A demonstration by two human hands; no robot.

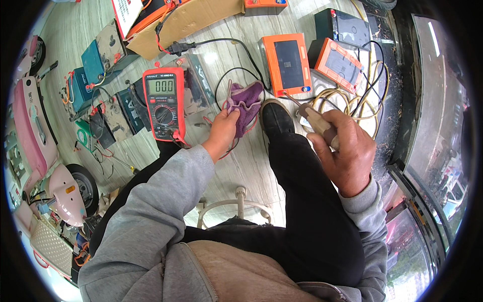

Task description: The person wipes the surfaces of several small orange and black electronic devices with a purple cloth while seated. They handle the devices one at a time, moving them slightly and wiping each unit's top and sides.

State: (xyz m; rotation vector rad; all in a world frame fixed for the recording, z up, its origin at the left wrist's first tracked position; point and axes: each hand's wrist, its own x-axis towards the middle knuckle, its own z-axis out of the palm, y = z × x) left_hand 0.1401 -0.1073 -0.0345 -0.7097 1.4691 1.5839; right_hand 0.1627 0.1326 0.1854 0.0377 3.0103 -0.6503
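My left hand (224, 130) pinches a purple cloth (247, 99) that hangs above the floor. In my right hand (347, 149) is a screwdriver (316, 117) with a worn, light-coloured handle. Its shaft slants toward the red terminal at the near corner of an orange battery (289, 64) with a dark top panel; the tip appears to be at that terminal. A red multimeter (165, 104) with digits on its display stands to the left of the cloth, leads plugged in at its bottom.
Orange (338, 66) and black (350, 30) batteries lie at the right, beside a coiled yellowish cable (349, 102). Several dusty and teal batteries (91, 62) with wires are at left, near a pink scooter (34, 124). My shoe (278, 119) is close to the orange battery.
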